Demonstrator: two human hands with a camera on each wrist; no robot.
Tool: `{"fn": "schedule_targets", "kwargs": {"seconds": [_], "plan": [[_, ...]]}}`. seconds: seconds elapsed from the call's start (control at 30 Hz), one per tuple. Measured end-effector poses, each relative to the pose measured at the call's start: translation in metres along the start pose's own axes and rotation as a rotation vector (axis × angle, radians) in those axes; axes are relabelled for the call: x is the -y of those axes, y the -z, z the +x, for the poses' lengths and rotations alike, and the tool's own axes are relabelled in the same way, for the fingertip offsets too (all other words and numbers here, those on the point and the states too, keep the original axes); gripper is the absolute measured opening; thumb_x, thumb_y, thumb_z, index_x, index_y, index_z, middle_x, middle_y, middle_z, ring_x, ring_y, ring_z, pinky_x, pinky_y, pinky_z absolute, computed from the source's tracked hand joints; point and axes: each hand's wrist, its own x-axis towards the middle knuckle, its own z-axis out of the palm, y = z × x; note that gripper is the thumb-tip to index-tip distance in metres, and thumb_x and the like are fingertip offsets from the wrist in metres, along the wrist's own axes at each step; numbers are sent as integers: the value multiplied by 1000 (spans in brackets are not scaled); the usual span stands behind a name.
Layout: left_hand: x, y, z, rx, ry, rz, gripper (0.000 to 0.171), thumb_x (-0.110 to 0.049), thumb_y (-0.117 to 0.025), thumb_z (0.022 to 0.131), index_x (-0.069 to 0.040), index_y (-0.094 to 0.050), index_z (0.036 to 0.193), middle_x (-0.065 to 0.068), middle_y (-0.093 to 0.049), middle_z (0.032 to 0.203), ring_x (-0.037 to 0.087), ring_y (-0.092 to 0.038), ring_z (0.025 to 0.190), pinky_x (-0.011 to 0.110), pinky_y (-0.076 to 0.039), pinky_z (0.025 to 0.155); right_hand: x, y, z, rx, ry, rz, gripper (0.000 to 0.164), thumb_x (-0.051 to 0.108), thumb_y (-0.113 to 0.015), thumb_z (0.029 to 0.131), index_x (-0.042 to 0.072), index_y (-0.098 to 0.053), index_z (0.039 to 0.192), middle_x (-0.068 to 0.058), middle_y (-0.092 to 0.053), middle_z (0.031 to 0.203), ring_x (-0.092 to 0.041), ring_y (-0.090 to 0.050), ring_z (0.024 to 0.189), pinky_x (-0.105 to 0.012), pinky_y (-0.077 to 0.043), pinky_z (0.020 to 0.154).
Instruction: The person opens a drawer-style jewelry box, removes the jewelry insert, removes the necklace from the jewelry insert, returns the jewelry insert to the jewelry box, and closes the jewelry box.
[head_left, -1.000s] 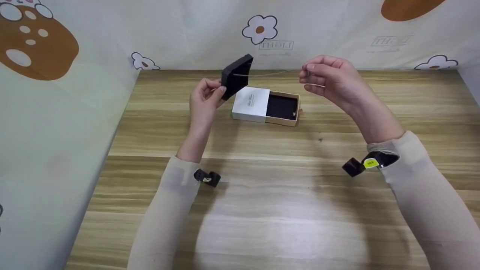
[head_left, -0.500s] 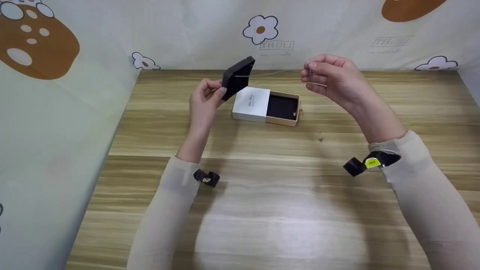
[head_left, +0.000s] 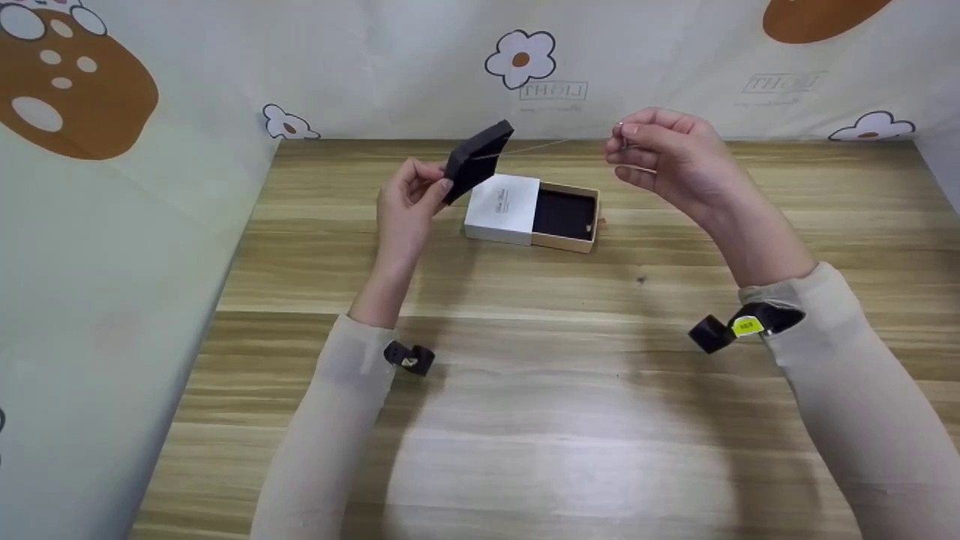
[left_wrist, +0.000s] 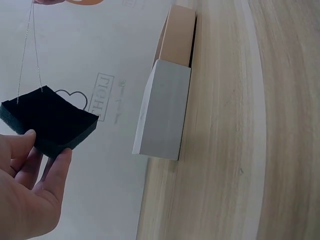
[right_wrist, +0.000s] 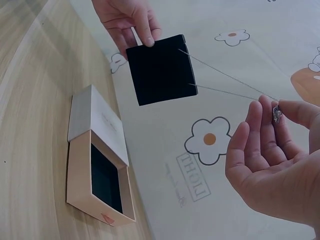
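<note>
My left hand (head_left: 409, 199) pinches one edge of a square black foam pad (head_left: 480, 161), held tilted above the table. Two strands of a thin silver necklace (right_wrist: 225, 74) run from the pad's face to my right hand (head_left: 667, 154). There, thumb and forefinger pinch the chain, and a small sparkling pendant (right_wrist: 276, 114) hangs beside the fingers in the right wrist view. The left wrist view shows the strands rising taut from the pad's far side. How the chain is fixed behind the pad is hidden.
Behind the pad, a white box sleeve (head_left: 502, 210) lies on the wooden table (head_left: 525, 337). Its tan drawer (head_left: 566, 245) is pulled partway out to the right, with a black lining inside. A patterned cloth (head_left: 420, 67) hangs at the back and left.
My left hand has lowered the pad slightly and tilted it a little. My right hand has drifted slightly right, and the chain looks straighter between the hands.
</note>
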Motion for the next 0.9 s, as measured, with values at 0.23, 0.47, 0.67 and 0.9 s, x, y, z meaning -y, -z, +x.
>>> {"fn": "schedule_targets", "kwargs": {"seconds": [0.23,0.47,0.67,0.9], "plan": [[4,3,0,12,-51,89,13,7,-64,91,-4,-60,86,23,-69,118,21,-69,103,21,-60,77,-1,1,0,-11,-2,-5,9,0,-62,95,-1,-69,89,-11,-74,83,-20,-72,77,-28,-60,73],[5,4,-2,23,-92,141,9,7,-65,90,0,-60,89,23,-70,117,26,-69,108,24,-57,87,-1,3,-1,-1,-9,21,10,-1,-61,95,-2,-69,89,-11,-74,83,-20,-71,77,-29,-59,73],[6,4,-3,36,-111,186,5,5,-65,91,3,-61,91,22,-71,119,26,-68,111,29,-57,93,0,4,-2,-7,-8,31,11,-1,-61,95,-1,-69,88,-11,-73,82,-20,-71,77,-29,-59,73],[6,5,-3,40,-113,200,4,5,-65,91,4,-61,91,21,-71,119,27,-69,111,32,-57,95,0,4,-2,-2,-2,31,9,-1,-62,95,-2,-69,88,-11,-73,82,-20,-71,76,-29,-59,72]]}}
